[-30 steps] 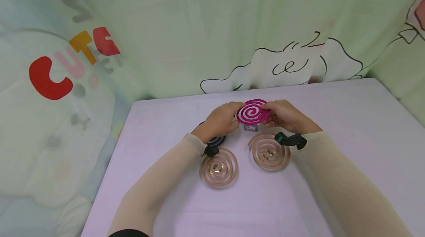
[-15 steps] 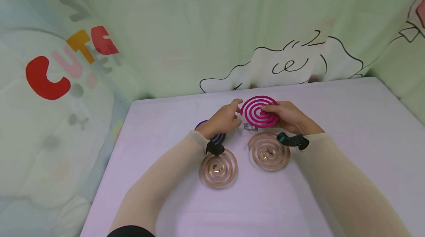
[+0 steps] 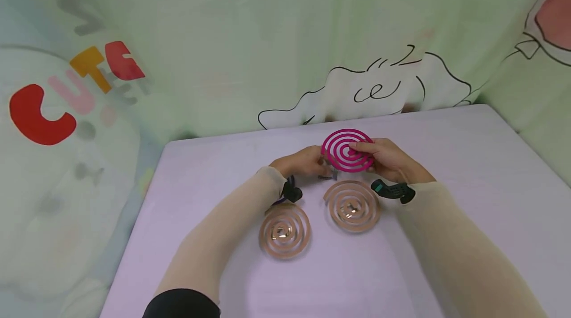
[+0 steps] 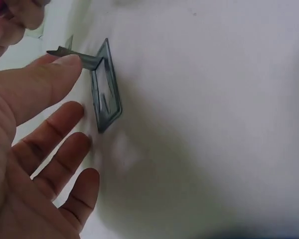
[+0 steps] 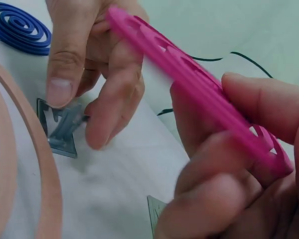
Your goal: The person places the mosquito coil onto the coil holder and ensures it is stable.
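My right hand (image 3: pixel 394 160) holds a pink mosquito coil (image 5: pixel 204 102) up above the table, pinched at its right side between thumb and fingers. Below and left of the coil, my left hand (image 3: pixel 304 161) pinches the raised metal tab of a small coil stand (image 4: pixel 110 118) between thumb and forefinger. Its other fingers are spread apart, loosely bent. The stand is a thin grey rectangular frame, close over the white tabletop. In the right wrist view the coil appears edge-on, its end overlapping the left hand.
Nearer the person, two tan mosquito coils (image 3: pixel 265 238) sit on metal stands, one left and one right. A blue coil (image 5: pixel 20 25) lies behind the left wrist, mostly hidden in the head view. Another grey metal plate (image 5: pixel 155 214) shows at the bottom of the right wrist view.
My left hand has let go of the pink coil's left edge and dropped to the metal stand, now pinching its tab. The right hand keeps the coil, turned more toward the camera.
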Tool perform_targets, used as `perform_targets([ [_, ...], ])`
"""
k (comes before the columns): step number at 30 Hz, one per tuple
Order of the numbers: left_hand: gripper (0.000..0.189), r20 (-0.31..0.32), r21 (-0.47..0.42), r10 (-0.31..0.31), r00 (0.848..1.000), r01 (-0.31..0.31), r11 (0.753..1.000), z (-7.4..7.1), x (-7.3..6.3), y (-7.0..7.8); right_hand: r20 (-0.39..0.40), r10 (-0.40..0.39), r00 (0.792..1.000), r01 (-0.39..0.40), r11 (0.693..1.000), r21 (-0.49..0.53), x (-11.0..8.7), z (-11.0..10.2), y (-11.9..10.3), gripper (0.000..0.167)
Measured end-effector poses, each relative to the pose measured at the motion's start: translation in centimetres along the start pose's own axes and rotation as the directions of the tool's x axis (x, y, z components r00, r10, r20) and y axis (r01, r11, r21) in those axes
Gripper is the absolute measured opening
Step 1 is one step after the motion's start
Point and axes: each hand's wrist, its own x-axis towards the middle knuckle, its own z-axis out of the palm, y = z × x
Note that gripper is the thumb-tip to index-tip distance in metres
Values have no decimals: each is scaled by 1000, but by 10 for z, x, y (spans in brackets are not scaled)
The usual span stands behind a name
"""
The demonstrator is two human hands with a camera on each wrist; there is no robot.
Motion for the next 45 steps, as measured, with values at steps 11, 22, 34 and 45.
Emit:
perform_targets([
  [11, 14, -55, -95, -2, 998, -3, 996, 0, -3, -6, 29, -5, 1000, 4, 1000, 19, 1, 2, 0, 41],
  [22, 26, -97, -459, -133, 986, 74, 885, 0, -15, 3, 133, -19, 991, 11, 998, 63, 3, 10, -4, 30],
  [34, 29, -112, -661, -159, 981, 46, 749, 4, -22, 7, 198, -43, 979, 24, 995, 97, -1, 17, -5, 12],
  [45, 38, 11, -695, -170, 985, 129, 707, -1, -29, 12, 328, -39, 944, 35, 999, 18, -3, 17, -7, 10],
])
